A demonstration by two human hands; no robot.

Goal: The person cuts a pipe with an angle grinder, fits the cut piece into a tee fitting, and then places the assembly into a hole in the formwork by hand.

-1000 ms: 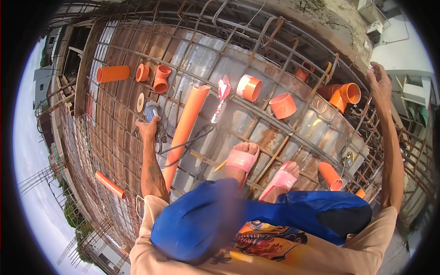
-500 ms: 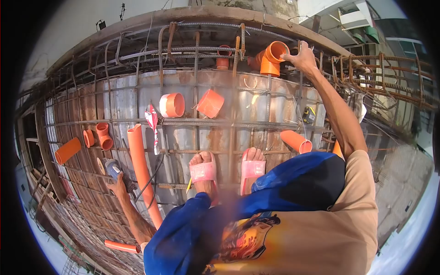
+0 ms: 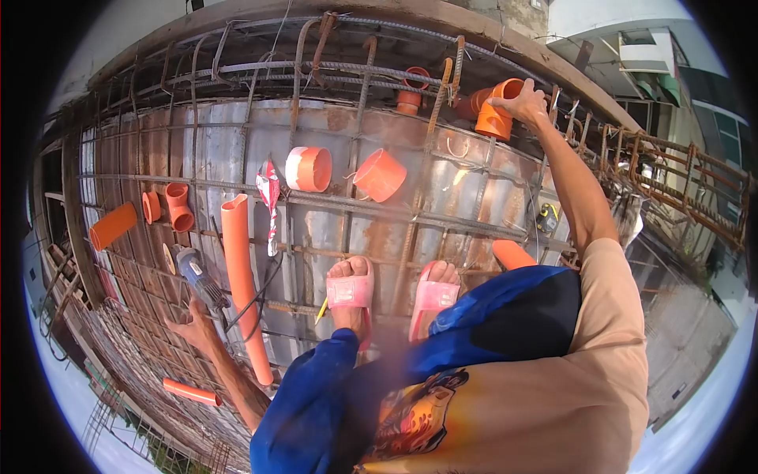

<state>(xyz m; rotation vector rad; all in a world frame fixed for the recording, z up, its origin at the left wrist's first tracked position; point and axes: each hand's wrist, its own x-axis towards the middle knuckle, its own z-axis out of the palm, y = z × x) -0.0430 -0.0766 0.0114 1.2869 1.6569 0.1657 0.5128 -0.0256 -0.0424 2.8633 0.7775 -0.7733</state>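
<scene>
My right hand (image 3: 527, 107) grips the rim of an orange pipe fitting (image 3: 493, 122) at the back of the rebar grid, its thumb over the mouth of the fitting. Low on the left, my left hand (image 3: 192, 325) has its fingers spread and holds nothing. Just above that hand lies an angle grinder (image 3: 202, 278) with a disc and a blue-grey body. Beside the grinder runs a long orange pipe (image 3: 241, 268). Another orange fitting (image 3: 409, 93) stands upright between the bars, left of the one in my right hand.
Corrugated metal sheets (image 3: 324, 225) lie beneath a rebar grid (image 3: 466, 223). Short orange pipe pieces (image 3: 380, 175) and a tee fitting (image 3: 179, 208) rest there, with a red-and-white packet (image 3: 269, 197), a tape measure (image 3: 547, 217) and a black cord (image 3: 260, 296). A wooden beam (image 3: 442, 16) borders the back.
My left hand has come off the grinder and moved down-left, its fingers now spread. The fitting in my right hand has tilted. The whole view has shifted slightly.
</scene>
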